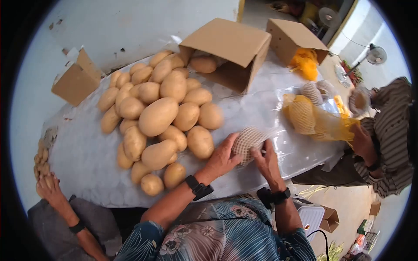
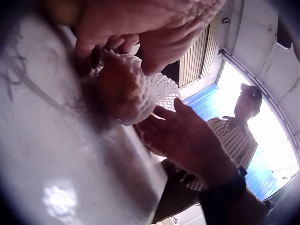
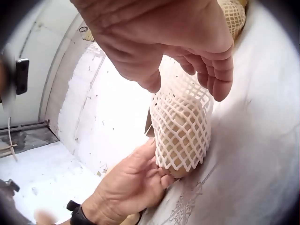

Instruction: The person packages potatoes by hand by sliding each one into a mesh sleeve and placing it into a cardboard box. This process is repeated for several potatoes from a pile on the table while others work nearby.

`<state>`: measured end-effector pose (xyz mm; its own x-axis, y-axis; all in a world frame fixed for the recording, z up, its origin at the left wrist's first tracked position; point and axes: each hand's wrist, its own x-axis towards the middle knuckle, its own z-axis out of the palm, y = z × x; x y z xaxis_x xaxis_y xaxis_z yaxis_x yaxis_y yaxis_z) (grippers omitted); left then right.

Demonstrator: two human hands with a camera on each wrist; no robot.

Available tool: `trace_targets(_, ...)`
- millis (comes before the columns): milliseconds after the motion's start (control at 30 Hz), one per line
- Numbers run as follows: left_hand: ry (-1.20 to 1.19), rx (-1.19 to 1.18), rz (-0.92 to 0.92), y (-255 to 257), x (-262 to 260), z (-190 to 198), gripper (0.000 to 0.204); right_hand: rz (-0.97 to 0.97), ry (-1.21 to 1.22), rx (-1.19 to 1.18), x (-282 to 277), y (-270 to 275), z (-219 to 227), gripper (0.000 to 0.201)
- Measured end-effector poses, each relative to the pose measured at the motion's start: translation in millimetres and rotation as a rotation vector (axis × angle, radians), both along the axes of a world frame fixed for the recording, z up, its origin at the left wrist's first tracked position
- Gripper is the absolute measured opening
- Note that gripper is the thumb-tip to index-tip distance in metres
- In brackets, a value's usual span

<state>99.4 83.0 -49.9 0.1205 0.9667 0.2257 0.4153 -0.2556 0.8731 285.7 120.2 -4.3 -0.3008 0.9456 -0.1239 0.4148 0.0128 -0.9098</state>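
A tan potato in a white foam net sleeve (image 1: 249, 143) lies low over the table between the two hands. My left hand (image 1: 221, 157) grips its lower end, thumb and fingers round it; the bare tip shows under the net (image 3: 185, 133) in the right wrist view. At the other end is my right hand (image 1: 267, 163), thumb and fingers spread apart beside the loose end of the sleeve. In the left wrist view the right hand's fingers (image 2: 161, 119) are loosely bent near the net. A big heap of bare potatoes (image 1: 159, 116) lies left of my hands.
Plastic covers the table (image 1: 244, 108). An open cardboard box (image 1: 226, 32) lies on its side at the back, beside another box (image 1: 296, 39) with yellow netting. At right, a person in a striped shirt (image 1: 389, 143) handles a yellow mesh bag (image 1: 328, 124). Another person's hand (image 1: 48, 188) rests far left.
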Motion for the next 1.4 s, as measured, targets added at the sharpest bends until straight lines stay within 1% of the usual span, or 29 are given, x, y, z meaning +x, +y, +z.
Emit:
trace_targets(67,0.007,0.047,-0.028,-4.1,-2.4,-1.0,0.073,-0.054,0.186,-0.006,-3.2,1.8,-11.4,0.052)
trace_targets(100,0.06,0.095,-0.056,-7.7,-6.0,-2.6,0.075,-0.048,0.289,-0.009,-1.5,1.8,-16.2,0.056)
trace_targets(167,0.07,0.077,-0.091,-12.5,-11.3,-2.9,0.075,-0.052,0.304,-0.034,1.3,-0.2,-17.8,0.058)
trace_targets(200,0.07,0.072,-0.112,-13.0,-12.2,-1.3,0.075,-0.057,0.307,-0.043,2.2,-0.5,-15.9,0.059)
trace_targets(233,0.064,0.072,-0.102,-12.5,-11.5,-0.8,0.074,-0.062,0.298,-0.049,1.4,-0.1,-12.6,0.061)
trace_targets(333,0.037,0.07,-0.062,-10.8,-8.6,-3.6,0.073,-0.109,0.283,-0.019,-4.1,1.7,-20.5,0.064)
trace_targets(433,-0.07,0.001,-0.043,-16.6,-8.2,3.7,0.075,-0.111,0.242,-0.082,-13.6,-2.6,-9.7,0.068)
trace_targets(467,-0.107,-0.024,-0.033,-17.3,-8.4,4.7,0.075,-0.117,0.205,-0.071,-16.1,-5.5,-8.4,0.069)
trace_targets(533,-0.123,0.011,-0.028,-18.5,-7.3,0.6,0.075,-0.093,0.136,-0.045,-24.8,-4.5,-6.5,0.072)
trace_targets(567,-0.126,0.03,-0.011,-19.9,-7.7,-1.8,0.075,-0.106,0.197,-0.075,-28.9,-4.5,-7.7,0.076)
trace_targets(600,-0.129,0.03,0.005,-21.3,-7.0,-1.0,0.075,-0.106,0.166,-0.056,-29.7,-3.3,-11.1,0.08)
trace_targets(700,-0.127,-0.007,-0.009,-24.2,-9.7,2.0,0.075,-0.15,0.228,-0.08,-32.9,-5.8,-13.5,0.086)
trace_targets(867,-0.186,-0.052,-0.032,-24.1,-9.0,6.6,0.073,-0.161,0.212,-0.047,-35.2,-7.6,-9.6,0.086)
trace_targets(933,-0.188,-0.006,-0.012,-23.8,-8.4,3.1,0.073,-0.166,0.237,-0.061,-36.9,-8.3,-10.8,0.085)
trace_targets(1033,-0.237,0.012,0.011,-23.0,-8.4,3.1,0.073,-0.178,0.176,-0.039,-38.0,-10.6,-15.6,0.084)
trace_targets(1133,-0.294,-0.023,0.052,-23.4,-6.8,-0.4,0.071,-0.098,0.148,-0.013,-45.8,-9.0,-7.9,0.086)
trace_targets(1167,-0.298,-0.03,0.059,-23.3,-6.2,-0.9,0.071,-0.099,0.136,-0.021,-44.7,-9.1,-7.6,0.086)
trace_targets(1200,-0.3,-0.035,0.066,-23.2,-6.2,-2.4,0.07,-0.121,0.164,-0.034,-44.6,-10.6,-6.3,0.085)
trace_targets(1233,-0.36,-0.064,0.023,-22.4,-6.5,-5.6,0.07,-0.143,0.191,-0.048,-44.0,-13.7,-5.2,0.084)
trace_targets(1300,-0.55,-0.146,-0.065,-22.7,-8.0,-3.3,0.069,-0.209,0.261,-0.074,-35.9,-19.4,-8.1,0.081)
trace_targets(1333,-0.647,-0.186,-0.108,-21.3,-9.4,0.7,0.068,-0.246,0.369,-0.083,-32.1,-21.7,-8.6,0.08)
trace_targets(1367,-0.636,-0.154,-0.136,-19.9,-11.5,5.6,0.069,-0.281,0.477,-0.094,-30.9,-24.6,-9.0,0.08)
trace_targets(1400,-0.523,-0.077,-0.121,-18.4,-13.5,12.0,0.069,-0.316,0.588,-0.107,-31.3,-27.3,-9.5,0.079)
